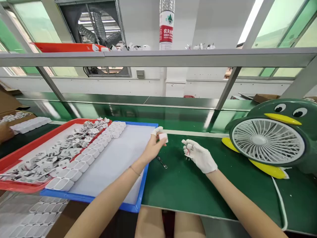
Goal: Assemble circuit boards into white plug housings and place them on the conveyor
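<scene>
My left hand (153,148), with white coverings on some fingers, pinches a small white square plastic case (163,137) by the right rim of the blue tray (142,124). Across a short gap, my right hand (201,157) wears a white glove. Its curled fingers hold a small white part with thin wires (188,153), one of them red; the fingers partly hide it. Between and below the hands, a small dark tool with a metal ring end (162,162) lies on the green table. White plastic cases (84,158) stand in rows along the blue tray's left side.
A red tray (37,145) heaped with small white wired parts (66,150) adjoins the blue one. Another person's hand (6,132) shows at the far left. A green penguin-shaped fan (267,140) stands at right, its white cable (279,198) on the table. Overhead runs a shelf (158,59) holding a bottle (166,29).
</scene>
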`<state>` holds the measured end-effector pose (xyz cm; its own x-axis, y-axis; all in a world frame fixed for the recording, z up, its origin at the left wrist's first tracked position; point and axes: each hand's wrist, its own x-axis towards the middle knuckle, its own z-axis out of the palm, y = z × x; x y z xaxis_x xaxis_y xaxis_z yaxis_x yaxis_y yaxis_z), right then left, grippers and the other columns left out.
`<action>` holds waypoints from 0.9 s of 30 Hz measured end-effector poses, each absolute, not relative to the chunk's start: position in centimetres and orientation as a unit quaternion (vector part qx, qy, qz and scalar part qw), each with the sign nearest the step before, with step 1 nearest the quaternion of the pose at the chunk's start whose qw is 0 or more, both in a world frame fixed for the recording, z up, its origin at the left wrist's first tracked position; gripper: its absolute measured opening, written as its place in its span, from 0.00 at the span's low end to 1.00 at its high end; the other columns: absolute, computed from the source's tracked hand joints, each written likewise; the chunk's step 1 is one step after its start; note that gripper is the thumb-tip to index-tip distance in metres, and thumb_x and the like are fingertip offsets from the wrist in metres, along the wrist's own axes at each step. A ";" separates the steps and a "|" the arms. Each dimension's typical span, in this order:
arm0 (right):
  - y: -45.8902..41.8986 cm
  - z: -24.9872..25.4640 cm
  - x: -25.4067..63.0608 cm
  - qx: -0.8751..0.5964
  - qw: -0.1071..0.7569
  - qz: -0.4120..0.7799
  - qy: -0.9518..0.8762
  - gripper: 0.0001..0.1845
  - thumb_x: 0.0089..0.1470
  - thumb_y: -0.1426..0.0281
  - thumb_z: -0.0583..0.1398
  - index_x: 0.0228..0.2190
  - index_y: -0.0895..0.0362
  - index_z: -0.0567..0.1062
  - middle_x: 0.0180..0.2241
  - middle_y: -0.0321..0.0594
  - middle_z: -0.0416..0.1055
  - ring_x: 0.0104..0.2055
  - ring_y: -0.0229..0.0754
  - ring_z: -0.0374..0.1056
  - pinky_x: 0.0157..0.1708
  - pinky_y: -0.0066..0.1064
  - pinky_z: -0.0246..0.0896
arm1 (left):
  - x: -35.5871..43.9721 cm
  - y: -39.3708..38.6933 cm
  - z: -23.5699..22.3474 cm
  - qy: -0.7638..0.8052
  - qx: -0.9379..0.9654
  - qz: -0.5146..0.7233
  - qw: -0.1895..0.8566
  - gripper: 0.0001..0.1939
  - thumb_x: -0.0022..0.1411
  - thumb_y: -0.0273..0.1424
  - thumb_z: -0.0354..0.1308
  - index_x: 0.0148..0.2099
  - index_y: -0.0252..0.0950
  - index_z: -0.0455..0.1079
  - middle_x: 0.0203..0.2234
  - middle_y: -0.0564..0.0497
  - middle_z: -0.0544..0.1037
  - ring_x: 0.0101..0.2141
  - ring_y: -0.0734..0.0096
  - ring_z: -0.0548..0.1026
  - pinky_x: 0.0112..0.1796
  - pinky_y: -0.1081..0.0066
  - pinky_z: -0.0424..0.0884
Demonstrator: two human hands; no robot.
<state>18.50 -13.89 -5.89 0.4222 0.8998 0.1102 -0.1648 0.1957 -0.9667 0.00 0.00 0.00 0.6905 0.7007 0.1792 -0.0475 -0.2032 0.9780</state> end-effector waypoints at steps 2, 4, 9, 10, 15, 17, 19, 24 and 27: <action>-13.6 -6.3 17.6 -0.463 0.691 0.426 -0.356 0.16 0.56 0.56 0.58 0.43 0.51 0.71 0.48 0.41 0.69 0.40 0.42 0.67 0.38 0.35 0.65 | 1.1 -2.2 -0.8 0.204 0.706 0.340 0.588 0.30 0.57 0.36 0.58 0.59 0.42 0.52 0.48 0.46 0.66 0.45 0.66 0.70 0.45 0.67 0.70; -13.7 -6.7 17.3 -0.442 0.691 0.455 -0.346 0.18 0.52 0.62 0.64 0.44 0.50 0.70 0.47 0.41 0.69 0.37 0.39 0.67 0.33 0.32 0.64 | 1.3 -3.1 -1.8 0.185 0.716 0.343 0.580 0.27 0.55 0.35 0.61 0.56 0.42 0.58 0.48 0.45 0.67 0.48 0.63 0.70 0.47 0.64 0.70; -14.3 -7.6 17.9 -0.419 0.646 0.537 -0.345 0.30 0.50 0.67 0.67 0.53 0.48 0.63 0.46 0.44 0.70 0.34 0.39 0.68 0.31 0.32 0.64 | 0.2 -2.0 -4.1 0.197 0.756 0.303 0.546 0.19 0.53 0.32 0.64 0.48 0.42 0.69 0.46 0.46 0.72 0.45 0.59 0.72 0.49 0.58 0.70; -14.3 -7.6 18.1 -0.417 0.636 0.549 -0.346 0.27 0.51 0.66 0.66 0.51 0.50 0.65 0.46 0.45 0.70 0.35 0.40 0.69 0.33 0.34 0.65 | 0.0 -1.9 -4.4 0.201 0.765 0.289 0.540 0.18 0.53 0.32 0.64 0.48 0.43 0.70 0.46 0.46 0.72 0.44 0.60 0.72 0.47 0.58 0.71; -14.6 -6.7 17.7 -0.447 0.598 0.557 -0.365 0.21 0.56 0.61 0.62 0.49 0.54 0.68 0.44 0.47 0.72 0.39 0.44 0.70 0.39 0.38 0.67 | -0.2 -2.8 -4.3 0.193 0.774 0.232 0.556 0.16 0.57 0.32 0.61 0.49 0.44 0.69 0.49 0.48 0.72 0.41 0.64 0.74 0.37 0.66 0.76; -14.9 -6.1 17.3 -0.472 0.591 0.531 -0.382 0.21 0.56 0.62 0.61 0.50 0.52 0.67 0.49 0.45 0.68 0.45 0.45 0.69 0.44 0.39 0.66 | -0.2 -3.4 -3.8 0.198 0.777 0.212 0.559 0.15 0.58 0.31 0.59 0.49 0.42 0.69 0.49 0.48 0.72 0.42 0.65 0.74 0.39 0.67 0.76; -15.3 -5.8 17.0 -0.511 0.581 0.477 -0.418 0.20 0.58 0.65 0.59 0.52 0.49 0.67 0.53 0.42 0.63 0.50 0.44 0.65 0.51 0.40 0.62 | -0.1 -3.7 -3.4 0.215 0.782 0.191 0.553 0.17 0.59 0.30 0.58 0.51 0.40 0.66 0.47 0.49 0.73 0.42 0.66 0.74 0.40 0.68 0.76; -16.0 -6.1 16.4 -0.597 0.562 0.309 -0.482 0.29 0.58 0.71 0.57 0.58 0.46 0.58 0.44 0.38 0.69 0.43 0.40 0.68 0.42 0.34 0.68 | -0.4 -3.7 -3.5 0.244 0.828 0.156 0.480 0.20 0.60 0.32 0.57 0.54 0.43 0.60 0.46 0.52 0.74 0.34 0.73 0.76 0.35 0.72 0.74; -16.2 -6.2 16.4 -0.627 0.530 0.198 -0.536 0.22 0.55 0.74 0.59 0.51 0.45 0.67 0.43 0.36 0.71 0.35 0.37 0.68 0.29 0.27 0.67 | -0.7 -3.6 -4.0 0.234 0.871 0.153 0.404 0.14 0.62 0.34 0.56 0.50 0.43 0.63 0.43 0.54 0.75 0.36 0.72 0.75 0.38 0.71 0.72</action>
<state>16.36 -16.22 -6.15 0.3478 0.8812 0.3201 0.4615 0.1363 -0.8766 -0.68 -3.62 -4.00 0.8433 0.5319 0.0767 0.2848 -0.5635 0.7754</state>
